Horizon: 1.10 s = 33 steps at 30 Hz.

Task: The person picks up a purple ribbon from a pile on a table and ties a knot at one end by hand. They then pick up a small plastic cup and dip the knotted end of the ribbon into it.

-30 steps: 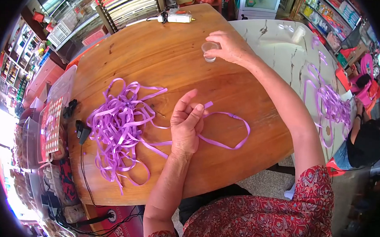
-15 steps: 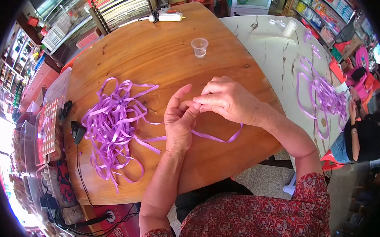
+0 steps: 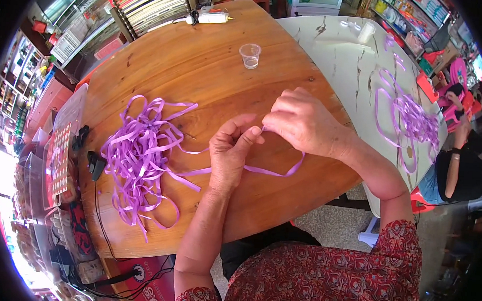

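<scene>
Above the wooden table, my left hand (image 3: 231, 150) pinches a purple ribbon between thumb and fingers. My right hand (image 3: 305, 123) is closed on the same ribbon just to the right, and a short bit of it shows between the two hands. A length of the purple ribbon (image 3: 272, 172) loops below my hands, from near the right wrist back behind the left. To the left lies a loose, tangled pile of purple ribbon (image 3: 144, 151), with strands running toward my left hand. The ribbon inside my fingers is mostly hidden.
On the wooden table (image 3: 191, 62) stand a clear plastic cup (image 3: 250, 56) and, farther back, a white glue gun (image 3: 212, 18). A black adapter (image 3: 95, 165) with its cord lies at the left edge. A marbled table (image 3: 341, 63) adjoins at right, bearing more purple ribbon (image 3: 414, 120); a person sits beyond.
My right hand has drawn away to the right from the left fingertips. The left fingers have curled in, and ribbon now shows between the hands.
</scene>
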Tool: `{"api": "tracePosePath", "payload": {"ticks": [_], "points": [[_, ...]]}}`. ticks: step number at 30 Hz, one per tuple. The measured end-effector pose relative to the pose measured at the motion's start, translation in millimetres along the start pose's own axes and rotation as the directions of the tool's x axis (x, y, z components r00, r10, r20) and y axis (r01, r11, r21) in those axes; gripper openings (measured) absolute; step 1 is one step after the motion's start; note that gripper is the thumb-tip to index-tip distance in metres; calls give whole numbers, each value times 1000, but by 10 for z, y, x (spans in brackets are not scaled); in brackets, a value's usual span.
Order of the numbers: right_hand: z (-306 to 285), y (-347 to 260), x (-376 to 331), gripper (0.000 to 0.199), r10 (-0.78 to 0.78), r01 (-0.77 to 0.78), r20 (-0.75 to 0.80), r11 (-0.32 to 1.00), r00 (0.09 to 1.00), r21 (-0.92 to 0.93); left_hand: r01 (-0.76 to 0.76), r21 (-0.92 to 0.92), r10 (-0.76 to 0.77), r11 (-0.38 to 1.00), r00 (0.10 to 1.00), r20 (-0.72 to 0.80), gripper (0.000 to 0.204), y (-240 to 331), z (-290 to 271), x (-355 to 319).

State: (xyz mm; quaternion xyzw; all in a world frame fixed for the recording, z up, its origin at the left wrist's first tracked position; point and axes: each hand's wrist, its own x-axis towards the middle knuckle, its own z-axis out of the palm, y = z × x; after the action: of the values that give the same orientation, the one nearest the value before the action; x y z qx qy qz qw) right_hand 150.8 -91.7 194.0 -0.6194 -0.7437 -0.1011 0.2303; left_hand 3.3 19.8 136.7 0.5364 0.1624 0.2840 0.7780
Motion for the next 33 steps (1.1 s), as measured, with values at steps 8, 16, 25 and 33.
{"api": "tracePosePath", "payload": {"ticks": [8,16,25,33], "points": [[-22,131,-124,10,48,-45,-132,999,990,26,-29,108,35,994,998,-58,8,-78,-15,1],[4,-24,-227,12,240,-311,199,692,950,652,-251,326,256,911,966,29,1,-70,-25,9],[300,-31,-168,19,419,-224,178,63,890,973,16,-196,-30,981,997,-73,9,-27,37,-57],[388,-82,-137,22,375,-165,-160,699,913,696,-92,-98,80,991,990,-120,12,-76,136,-82]]}}
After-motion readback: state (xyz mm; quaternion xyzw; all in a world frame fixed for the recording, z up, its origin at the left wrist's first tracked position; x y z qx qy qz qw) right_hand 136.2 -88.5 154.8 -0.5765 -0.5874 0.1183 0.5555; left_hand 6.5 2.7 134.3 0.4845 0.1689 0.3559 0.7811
